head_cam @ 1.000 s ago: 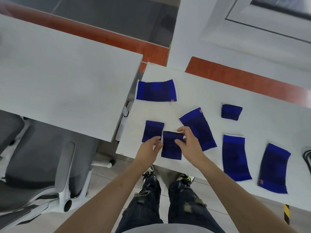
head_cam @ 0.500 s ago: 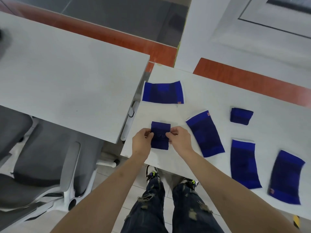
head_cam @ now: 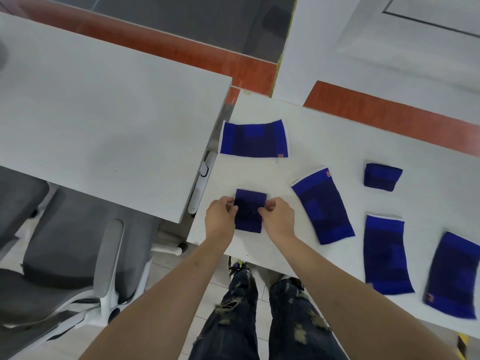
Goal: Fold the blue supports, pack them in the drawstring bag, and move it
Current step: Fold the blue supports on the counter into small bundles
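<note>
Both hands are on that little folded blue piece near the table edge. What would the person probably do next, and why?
Probably let go and reach for the nearest flat blue fabric support. The left hand and right hand pinch the sides of a small folded blue support lying on the white table, apparently finished, while four supports are unfolded.

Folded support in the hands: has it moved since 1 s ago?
Yes. The folded support went left, away from the angled flat support, and now covers the folded piece that lay beside it. Left hand and right hand pinch its sides.
</note>
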`<state>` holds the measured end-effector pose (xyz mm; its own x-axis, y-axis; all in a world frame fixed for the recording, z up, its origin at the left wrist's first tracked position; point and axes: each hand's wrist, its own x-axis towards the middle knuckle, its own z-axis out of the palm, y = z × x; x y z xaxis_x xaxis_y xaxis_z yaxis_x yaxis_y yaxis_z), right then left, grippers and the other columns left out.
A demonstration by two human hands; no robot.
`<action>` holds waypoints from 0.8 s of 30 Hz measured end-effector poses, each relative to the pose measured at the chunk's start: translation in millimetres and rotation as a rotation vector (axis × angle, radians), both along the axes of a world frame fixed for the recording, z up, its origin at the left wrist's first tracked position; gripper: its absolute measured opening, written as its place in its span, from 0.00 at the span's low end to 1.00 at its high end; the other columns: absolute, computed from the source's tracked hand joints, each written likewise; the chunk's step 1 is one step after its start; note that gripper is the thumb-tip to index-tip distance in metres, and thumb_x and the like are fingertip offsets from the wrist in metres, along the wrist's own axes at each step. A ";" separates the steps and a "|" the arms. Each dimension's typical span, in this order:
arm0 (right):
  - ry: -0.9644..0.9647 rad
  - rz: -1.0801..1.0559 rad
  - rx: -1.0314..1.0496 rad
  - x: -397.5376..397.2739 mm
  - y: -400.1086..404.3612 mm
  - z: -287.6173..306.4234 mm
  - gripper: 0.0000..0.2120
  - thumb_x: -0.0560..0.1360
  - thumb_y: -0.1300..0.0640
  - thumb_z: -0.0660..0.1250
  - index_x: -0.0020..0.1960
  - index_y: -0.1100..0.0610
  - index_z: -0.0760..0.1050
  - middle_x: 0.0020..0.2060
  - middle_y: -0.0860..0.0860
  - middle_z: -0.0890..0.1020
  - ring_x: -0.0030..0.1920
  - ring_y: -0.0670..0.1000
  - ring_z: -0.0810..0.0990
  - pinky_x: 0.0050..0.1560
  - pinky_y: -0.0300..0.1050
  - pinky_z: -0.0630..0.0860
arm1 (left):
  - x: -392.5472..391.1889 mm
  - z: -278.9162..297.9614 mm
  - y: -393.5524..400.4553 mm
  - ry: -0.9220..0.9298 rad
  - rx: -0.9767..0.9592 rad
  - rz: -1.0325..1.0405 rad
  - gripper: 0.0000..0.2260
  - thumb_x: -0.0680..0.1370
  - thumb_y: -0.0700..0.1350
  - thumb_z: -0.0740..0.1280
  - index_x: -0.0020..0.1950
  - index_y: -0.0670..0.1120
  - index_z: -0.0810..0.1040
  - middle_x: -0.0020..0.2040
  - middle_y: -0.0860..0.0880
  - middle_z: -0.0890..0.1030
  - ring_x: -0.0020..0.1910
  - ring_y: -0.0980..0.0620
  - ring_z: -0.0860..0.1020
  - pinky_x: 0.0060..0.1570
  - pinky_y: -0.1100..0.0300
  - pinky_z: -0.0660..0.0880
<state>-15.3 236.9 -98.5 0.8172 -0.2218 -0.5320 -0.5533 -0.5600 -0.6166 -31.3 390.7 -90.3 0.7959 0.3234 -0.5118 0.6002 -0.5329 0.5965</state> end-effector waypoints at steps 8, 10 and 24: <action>0.025 0.034 0.027 3.1 -6.3 2.1 0.08 0.77 0.58 0.72 0.55 0.58 0.79 0.49 0.52 0.84 0.49 0.53 0.82 0.49 0.43 0.73 | 4.6 6.3 -9.1 0.037 -0.193 0.106 0.14 0.80 0.45 0.70 0.65 0.48 0.75 0.53 0.53 0.82 0.53 0.51 0.81 0.53 0.53 0.79; 0.046 0.035 0.081 4.1 -11.7 3.7 0.08 0.77 0.58 0.72 0.55 0.56 0.79 0.49 0.51 0.84 0.50 0.52 0.82 0.47 0.42 0.72 | 5.8 9.4 -10.4 0.036 -0.201 0.070 0.12 0.81 0.45 0.69 0.64 0.47 0.77 0.54 0.52 0.82 0.52 0.50 0.80 0.50 0.56 0.77; -0.200 0.064 0.463 19.7 -51.6 65.8 0.10 0.80 0.55 0.71 0.60 0.51 0.80 0.51 0.45 0.85 0.46 0.40 0.81 0.48 0.39 0.76 | 19.9 59.3 -12.3 -0.305 -0.366 -0.061 0.07 0.81 0.40 0.68 0.58 0.49 0.81 0.52 0.55 0.81 0.51 0.60 0.78 0.46 0.75 0.72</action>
<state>4.4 185.3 -32.7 0.9173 0.0543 -0.3945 -0.3728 -0.2317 -0.8985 -11.4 378.4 -31.0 0.9395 0.1130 -0.3233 0.3424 -0.2836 0.8957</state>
